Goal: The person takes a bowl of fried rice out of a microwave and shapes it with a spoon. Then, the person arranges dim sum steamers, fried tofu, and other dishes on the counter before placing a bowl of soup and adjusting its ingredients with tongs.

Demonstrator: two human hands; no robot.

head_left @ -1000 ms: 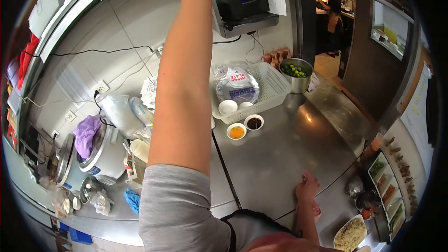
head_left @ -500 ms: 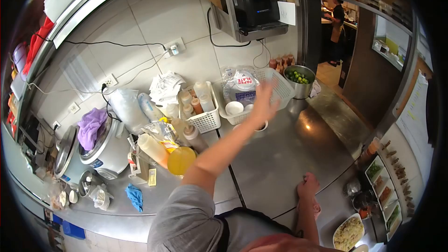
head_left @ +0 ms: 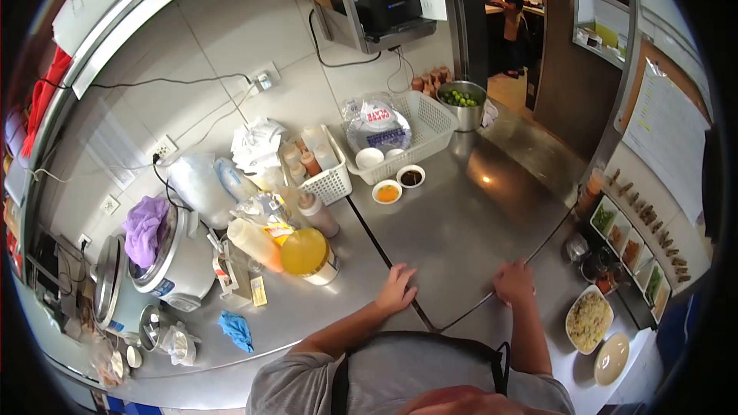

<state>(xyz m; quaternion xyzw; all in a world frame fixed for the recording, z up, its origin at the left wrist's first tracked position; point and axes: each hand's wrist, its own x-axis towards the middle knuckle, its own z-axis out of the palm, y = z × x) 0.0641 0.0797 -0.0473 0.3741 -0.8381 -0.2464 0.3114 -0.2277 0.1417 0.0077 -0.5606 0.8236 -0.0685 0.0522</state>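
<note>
My left hand (head_left: pixel 396 289) rests on the steel counter near its front edge, beside the dark seam, with its fingers apart and nothing in it. To the right, my right hand (head_left: pixel 514 283) lies on the counter by another seam; its fingers are curled and partly hidden, so what they hold, if anything, does not show. Farther back on the counter stand a small bowl of orange sauce (head_left: pixel 387 192) and a small bowl of dark sauce (head_left: pixel 411 177), side by side in front of a white basket (head_left: pixel 434 136) with packaged paper plates (head_left: pixel 378 127).
Left are squeeze bottles (head_left: pixel 254 243), a yellow-lidded jar (head_left: pixel 308 256), a blue cloth (head_left: pixel 235 330) and a rice cooker (head_left: pixel 178 261). A pot of green fruit (head_left: pixel 463 111) stands at the back. On the right are a rice dish (head_left: pixel 589 320) and an empty bowl (head_left: pixel 612 359). Beyond the doorway is a person (head_left: pixel 513 19).
My left arm has come down from high in front, and its hand now rests on the counter. The view has shifted, showing both sauce bowls and the empty bowl at right.
</note>
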